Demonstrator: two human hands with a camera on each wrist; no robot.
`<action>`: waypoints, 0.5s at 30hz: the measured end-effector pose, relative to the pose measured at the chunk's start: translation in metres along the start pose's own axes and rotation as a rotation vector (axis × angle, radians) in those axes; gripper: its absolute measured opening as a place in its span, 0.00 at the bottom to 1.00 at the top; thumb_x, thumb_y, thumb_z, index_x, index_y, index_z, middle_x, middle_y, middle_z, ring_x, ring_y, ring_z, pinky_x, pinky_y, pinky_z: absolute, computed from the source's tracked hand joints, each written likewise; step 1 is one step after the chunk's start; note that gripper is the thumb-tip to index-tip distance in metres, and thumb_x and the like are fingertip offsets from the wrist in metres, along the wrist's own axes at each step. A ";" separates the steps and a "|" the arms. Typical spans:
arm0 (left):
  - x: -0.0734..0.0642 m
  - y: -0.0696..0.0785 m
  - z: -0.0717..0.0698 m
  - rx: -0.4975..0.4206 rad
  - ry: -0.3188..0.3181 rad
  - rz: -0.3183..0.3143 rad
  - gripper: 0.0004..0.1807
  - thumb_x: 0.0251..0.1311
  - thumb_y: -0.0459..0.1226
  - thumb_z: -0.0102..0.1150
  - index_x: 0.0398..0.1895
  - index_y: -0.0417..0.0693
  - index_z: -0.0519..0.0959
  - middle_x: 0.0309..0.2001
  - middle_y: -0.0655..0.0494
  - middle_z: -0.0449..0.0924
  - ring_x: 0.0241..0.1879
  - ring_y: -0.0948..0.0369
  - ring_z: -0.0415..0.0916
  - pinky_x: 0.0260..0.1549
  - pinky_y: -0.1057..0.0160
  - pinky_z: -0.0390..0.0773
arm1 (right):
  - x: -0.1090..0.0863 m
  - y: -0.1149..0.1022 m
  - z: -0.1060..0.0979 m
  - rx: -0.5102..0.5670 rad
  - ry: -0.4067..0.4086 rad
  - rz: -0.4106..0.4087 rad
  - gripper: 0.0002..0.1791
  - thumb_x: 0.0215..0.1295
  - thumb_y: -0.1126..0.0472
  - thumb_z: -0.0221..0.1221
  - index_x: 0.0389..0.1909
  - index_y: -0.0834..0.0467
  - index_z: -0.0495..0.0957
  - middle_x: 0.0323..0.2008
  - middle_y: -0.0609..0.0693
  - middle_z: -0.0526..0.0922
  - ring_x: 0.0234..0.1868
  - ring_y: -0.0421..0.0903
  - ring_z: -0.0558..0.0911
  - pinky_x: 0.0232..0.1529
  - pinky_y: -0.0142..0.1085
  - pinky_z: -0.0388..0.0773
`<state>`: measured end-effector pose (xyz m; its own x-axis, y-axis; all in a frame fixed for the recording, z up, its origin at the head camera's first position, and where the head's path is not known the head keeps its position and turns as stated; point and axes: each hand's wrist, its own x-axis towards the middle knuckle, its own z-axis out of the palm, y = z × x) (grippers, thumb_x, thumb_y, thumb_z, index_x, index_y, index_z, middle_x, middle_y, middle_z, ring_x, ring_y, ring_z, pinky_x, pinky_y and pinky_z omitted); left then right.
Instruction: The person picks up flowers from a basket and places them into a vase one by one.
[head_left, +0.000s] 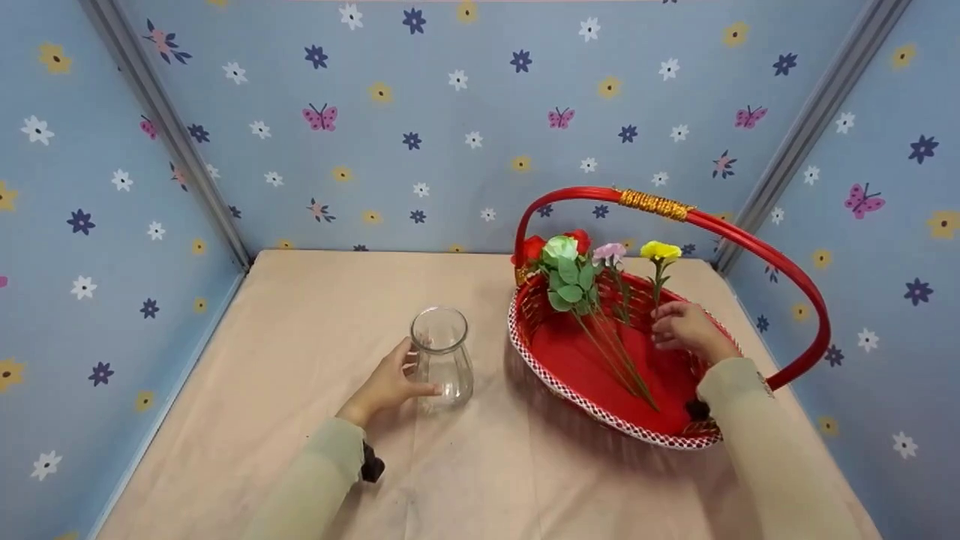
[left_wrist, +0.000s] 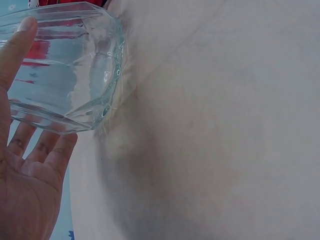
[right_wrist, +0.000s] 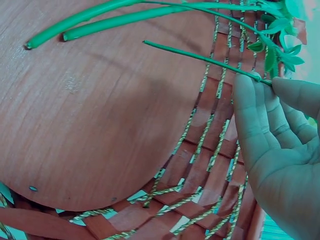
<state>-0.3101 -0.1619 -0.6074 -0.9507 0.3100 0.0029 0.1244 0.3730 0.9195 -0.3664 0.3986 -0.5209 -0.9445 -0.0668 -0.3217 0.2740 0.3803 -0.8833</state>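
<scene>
A clear glass vase (head_left: 444,367) stands upright on the table, left of a red basket (head_left: 600,417). My left hand (head_left: 390,381) holds the vase from its left side, thumb across the front; in the left wrist view the thumb and fingers lie on either side of the glass (left_wrist: 60,75). Over the basket, my right hand (head_left: 688,330) pinches the thin green stem (right_wrist: 210,61) of a yellow flower (head_left: 661,251) between thumb and fingertips. The bloom points up, and the stem's lower end hangs free above the basket floor in the right wrist view.
Other flowers lean on the basket's far rim: a pale green-white one (head_left: 560,248), a pink one (head_left: 609,253) and red ones (head_left: 533,248). The basket's tall red handle (head_left: 780,266) arches over its right side. Patterned panels (head_left: 450,112) enclose the table (head_left: 322,315).
</scene>
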 end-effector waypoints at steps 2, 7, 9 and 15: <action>0.000 0.000 0.000 0.002 -0.001 -0.001 0.54 0.52 0.38 0.87 0.81 0.44 0.64 0.72 0.37 0.74 0.74 0.36 0.72 0.80 0.37 0.71 | -0.002 -0.003 -0.001 -0.004 0.011 -0.008 0.11 0.78 0.72 0.54 0.57 0.68 0.72 0.44 0.52 0.80 0.38 0.46 0.87 0.43 0.39 0.95; 0.001 -0.001 0.001 -0.005 -0.007 0.008 0.55 0.53 0.36 0.86 0.82 0.42 0.62 0.73 0.37 0.74 0.74 0.37 0.72 0.80 0.38 0.70 | -0.008 -0.011 -0.003 -0.037 0.032 -0.021 0.13 0.78 0.70 0.54 0.60 0.68 0.71 0.46 0.52 0.78 0.38 0.45 0.86 0.44 0.39 0.95; 0.001 -0.002 0.001 -0.010 -0.008 0.008 0.55 0.53 0.37 0.86 0.82 0.42 0.63 0.72 0.37 0.74 0.74 0.37 0.72 0.80 0.38 0.70 | -0.009 -0.014 -0.003 -0.043 0.027 -0.022 0.14 0.78 0.70 0.55 0.60 0.68 0.71 0.44 0.52 0.79 0.39 0.45 0.86 0.44 0.39 0.95; 0.000 -0.004 0.000 -0.005 -0.010 0.007 0.54 0.53 0.38 0.86 0.81 0.44 0.63 0.72 0.38 0.74 0.75 0.36 0.72 0.81 0.38 0.70 | -0.015 -0.022 0.002 -0.078 0.019 -0.036 0.15 0.78 0.70 0.57 0.62 0.67 0.73 0.47 0.55 0.81 0.41 0.46 0.85 0.50 0.43 0.95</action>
<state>-0.3107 -0.1634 -0.6106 -0.9469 0.3213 0.0058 0.1299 0.3663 0.9214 -0.3576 0.3892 -0.4968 -0.9570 -0.0644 -0.2829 0.2255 0.4484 -0.8649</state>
